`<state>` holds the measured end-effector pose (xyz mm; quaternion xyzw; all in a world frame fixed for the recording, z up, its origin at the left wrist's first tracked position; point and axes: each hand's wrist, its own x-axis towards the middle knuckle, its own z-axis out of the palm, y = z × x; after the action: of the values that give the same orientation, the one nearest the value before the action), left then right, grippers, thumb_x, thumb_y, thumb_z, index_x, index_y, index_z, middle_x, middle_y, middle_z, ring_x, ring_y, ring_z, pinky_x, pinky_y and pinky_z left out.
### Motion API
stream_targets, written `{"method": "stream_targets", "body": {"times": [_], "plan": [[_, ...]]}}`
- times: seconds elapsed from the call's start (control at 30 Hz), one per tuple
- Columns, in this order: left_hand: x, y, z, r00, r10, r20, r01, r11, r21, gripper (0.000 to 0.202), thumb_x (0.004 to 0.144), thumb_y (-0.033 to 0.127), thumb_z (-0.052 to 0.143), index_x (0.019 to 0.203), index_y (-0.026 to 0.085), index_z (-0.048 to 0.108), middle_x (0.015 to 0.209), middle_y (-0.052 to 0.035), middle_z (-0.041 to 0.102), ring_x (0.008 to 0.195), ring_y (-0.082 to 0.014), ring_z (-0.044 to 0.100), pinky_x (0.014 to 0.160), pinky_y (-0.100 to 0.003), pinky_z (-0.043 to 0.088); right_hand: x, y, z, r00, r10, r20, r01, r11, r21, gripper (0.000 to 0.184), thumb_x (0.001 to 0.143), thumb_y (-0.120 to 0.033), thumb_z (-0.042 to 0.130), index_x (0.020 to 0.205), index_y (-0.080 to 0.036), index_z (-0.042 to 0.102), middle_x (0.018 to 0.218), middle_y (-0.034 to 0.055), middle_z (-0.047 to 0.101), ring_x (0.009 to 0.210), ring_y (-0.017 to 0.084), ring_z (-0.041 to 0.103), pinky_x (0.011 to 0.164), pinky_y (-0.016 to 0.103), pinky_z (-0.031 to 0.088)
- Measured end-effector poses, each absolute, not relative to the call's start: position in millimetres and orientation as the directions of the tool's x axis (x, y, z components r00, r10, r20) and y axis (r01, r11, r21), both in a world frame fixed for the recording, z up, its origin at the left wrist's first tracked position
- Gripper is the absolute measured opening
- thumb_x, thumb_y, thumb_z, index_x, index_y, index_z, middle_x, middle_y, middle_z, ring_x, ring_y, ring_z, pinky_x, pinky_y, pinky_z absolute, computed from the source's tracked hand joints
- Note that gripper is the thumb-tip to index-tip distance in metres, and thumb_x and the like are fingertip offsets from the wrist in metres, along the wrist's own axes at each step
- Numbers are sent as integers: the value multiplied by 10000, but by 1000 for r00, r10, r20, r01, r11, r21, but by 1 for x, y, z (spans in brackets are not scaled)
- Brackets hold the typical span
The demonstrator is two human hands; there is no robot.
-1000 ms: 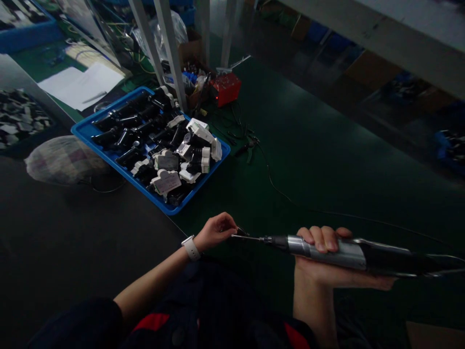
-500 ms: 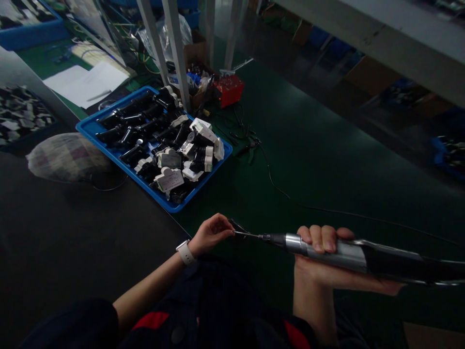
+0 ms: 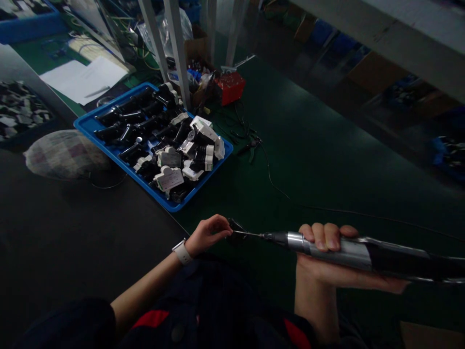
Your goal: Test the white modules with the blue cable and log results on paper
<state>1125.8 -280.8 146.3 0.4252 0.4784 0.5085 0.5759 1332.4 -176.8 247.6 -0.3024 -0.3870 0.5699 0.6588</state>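
My right hand (image 3: 323, 252) is wrapped round the silver and black body of an electric screwdriver (image 3: 356, 256), which lies almost level and points left. Its thin bit (image 3: 250, 234) reaches to the fingertips of my left hand (image 3: 210, 233). Thumb and forefinger there are pinched together at the bit's tip; whatever is between them is too small to make out. Just behind the bit is a small dark thing (image 3: 238, 227), its shape lost in the dim light. A white watch (image 3: 182, 252) is on my left wrist.
A blue tray (image 3: 145, 196) heaped with black and white plastic parts stands beyond my left hand. Behind it are a red box (image 3: 231, 87), metal posts (image 3: 178, 53) and papers (image 3: 85, 80). Pliers (image 3: 251, 149) and a cable lie on the green surface. A checked cloth bundle (image 3: 65, 155) sits left.
Both hands keep their grips. My left hand has shifted very slightly left and my right hand, with the screwdriver, very slightly right; the view has moved a little too.
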Motion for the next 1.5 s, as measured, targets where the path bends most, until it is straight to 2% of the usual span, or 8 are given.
{"method": "stream_targets", "body": {"times": [0.33,0.47,0.57,0.67,0.77,0.87,1.37,1.5], "plan": [[1126,-280,152,30,997,-66,-89,69,994,190,816,296,638,922,158,560,905,-56,672,854,-173,650,805,-348,535,1327,-178,242,3,987,162,-520,140,-842,605,570,-779,498,721,-211,642,425,-96,343,326,64,294,370,218,257],[1136,-281,146,-70,988,139,334,-109,936,195,848,272,591,1014,175,560,1117,-115,618,1053,-217,576,932,-414,454,1317,-173,229,26,973,228,-465,214,-859,652,583,-811,419,702,-208,638,431,-71,415,333,87,356,385,242,320],[1157,-281,132,76,960,268,546,-265,795,132,876,241,529,988,199,585,1030,-77,646,985,-182,600,869,-338,483,1301,-170,211,30,947,321,-431,301,-850,717,615,-825,300,716,-208,651,454,-36,489,358,124,432,398,280,378],[1181,-276,110,251,927,277,553,-372,746,212,830,214,577,1042,215,589,1063,-62,648,1036,-200,583,922,-355,463,1285,-170,191,-39,941,337,-440,287,-851,759,645,-814,221,762,-205,660,482,-9,531,386,156,482,396,298,398],[1194,-268,84,296,925,237,604,-373,704,343,798,157,591,1138,158,542,1156,-138,604,1117,-266,538,953,-445,444,1275,-172,175,-99,949,300,-425,232,-875,746,656,-803,228,783,-208,659,503,-3,545,393,160,493,400,302,402],[1195,-264,65,322,924,206,625,-371,687,307,822,142,555,1128,145,543,1132,-146,614,1089,-249,561,950,-437,455,1268,-174,162,-119,959,258,-398,192,-897,728,662,-794,233,769,-208,651,501,-1,548,396,164,495,405,301,396],[1199,-268,45,260,932,252,595,-360,718,165,888,187,470,973,146,604,1055,-119,646,1063,-252,579,944,-428,462,1258,-185,141,-277,934,224,-339,123,-933,783,586,-868,313,803,-191,642,543,18,581,433,181,525,405,307,407],[1199,-268,45,264,932,249,617,-362,698,167,888,183,477,1004,143,590,1038,-122,646,1070,-241,572,935,-439,468,1261,-184,143,-279,938,206,-367,94,-926,694,629,-812,344,776,-201,638,558,18,594,433,174,526,403,298,406]]}}
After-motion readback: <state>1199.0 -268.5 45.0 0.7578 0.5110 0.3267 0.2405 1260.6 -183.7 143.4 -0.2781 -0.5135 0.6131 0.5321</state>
